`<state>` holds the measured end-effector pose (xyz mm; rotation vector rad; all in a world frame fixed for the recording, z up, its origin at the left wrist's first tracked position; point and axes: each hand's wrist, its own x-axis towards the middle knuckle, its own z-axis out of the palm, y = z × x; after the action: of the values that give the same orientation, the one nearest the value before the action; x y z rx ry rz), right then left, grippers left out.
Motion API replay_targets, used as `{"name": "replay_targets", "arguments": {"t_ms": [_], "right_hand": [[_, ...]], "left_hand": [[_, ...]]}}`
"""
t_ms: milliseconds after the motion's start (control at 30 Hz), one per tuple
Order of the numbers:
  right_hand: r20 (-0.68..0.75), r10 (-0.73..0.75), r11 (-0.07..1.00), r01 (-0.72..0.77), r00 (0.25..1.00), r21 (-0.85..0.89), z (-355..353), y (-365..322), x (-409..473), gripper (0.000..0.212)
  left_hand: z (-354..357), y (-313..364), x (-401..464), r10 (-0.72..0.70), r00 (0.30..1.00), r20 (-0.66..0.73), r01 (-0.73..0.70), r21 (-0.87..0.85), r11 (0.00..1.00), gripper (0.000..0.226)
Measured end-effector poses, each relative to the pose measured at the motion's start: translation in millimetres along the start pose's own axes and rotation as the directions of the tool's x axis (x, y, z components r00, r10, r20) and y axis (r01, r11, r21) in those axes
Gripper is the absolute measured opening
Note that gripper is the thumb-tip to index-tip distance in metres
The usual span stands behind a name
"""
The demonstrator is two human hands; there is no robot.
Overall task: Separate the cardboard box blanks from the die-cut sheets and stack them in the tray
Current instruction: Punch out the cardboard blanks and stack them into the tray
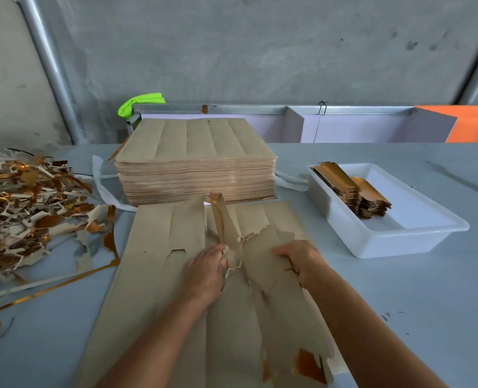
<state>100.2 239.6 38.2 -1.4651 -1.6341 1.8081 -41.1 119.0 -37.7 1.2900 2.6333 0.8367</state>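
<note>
Left hand [204, 271]: grip pinching a torn strip [221, 219] on the die-cut sheet [159, 264].
Right hand [302, 257]: grip grasping a blank [265, 259].
Tray [372, 242]: at 2 o'clock on the surface [414, 303].

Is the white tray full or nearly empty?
Mostly empty. The white tray holds only two short stacks of blanks at its far left end; the rest shows bare floor.

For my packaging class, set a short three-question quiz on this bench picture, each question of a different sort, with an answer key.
1. True or false: the white tray already holds stacked box blanks.
2. The scrap pile lies on which side of the sheet stack? A) left B) right C) behind
3. Fill in: the left hand and right hand both grip the torn ____.

Key: 1 true; 2 A; 3 die-cut sheet.
</note>
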Motion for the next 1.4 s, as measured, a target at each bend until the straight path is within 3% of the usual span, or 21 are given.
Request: {"name": "replay_targets", "arguments": {"t_ms": [200,467,567,800,1067,1200,1300,1400], "right_hand": [[-0.015,0.021,0.995,-0.019,1.0,0.097,-1,10,0,0.008],[0.053,-0.068,0.997,0.071,0.996,-0.043,13,-4,9,0.033],[0.064,-0.096,0.993,0.091,0.993,0.074,7,0,9,0.03],[-0.167,-0.202,0.92,0.246,0.965,0.306,-24,8,2,0.008],[-0.419,-0.144,0.759,0.372,0.896,0.535,-66,-5,-5,0.017],[-0.447,-0.152,0.774,0.388,0.882,0.501,-87,-4,-9,0.023],[-0.449,-0.195,0.816,0.398,0.872,0.419,-96,3,-12,0.016],[-0.45,-0.211,0.843,0.394,0.868,0.365,-101,12,-15,0.015]], "left_hand": [[3,-2,-1,0.044,0.996,-0.074,-0.04,0.045,0.998,0.042],[4,0,-5,0.08,0.992,-0.099,-0.07,0.102,0.992,0.061],[6,-1,-5,0.086,0.987,-0.133,-0.071,0.108,0.992,0.056],[7,-1,-4,0.089,0.985,-0.15,-0.067,0.143,0.987,0.048],[4,3,-8,0.059,0.989,-0.138,-0.042,0.121,0.992,0.046],[-3,10,-14,0.042,0.982,-0.184,-0.029,0.071,0.997,0.038],[-10,20,-25,0.099,0.948,-0.304,-0.097,0.021,0.995,0.044],[-13,31,-34,0.355,0.804,-0.477,-0.326,0.145,0.934,0.038]]}}
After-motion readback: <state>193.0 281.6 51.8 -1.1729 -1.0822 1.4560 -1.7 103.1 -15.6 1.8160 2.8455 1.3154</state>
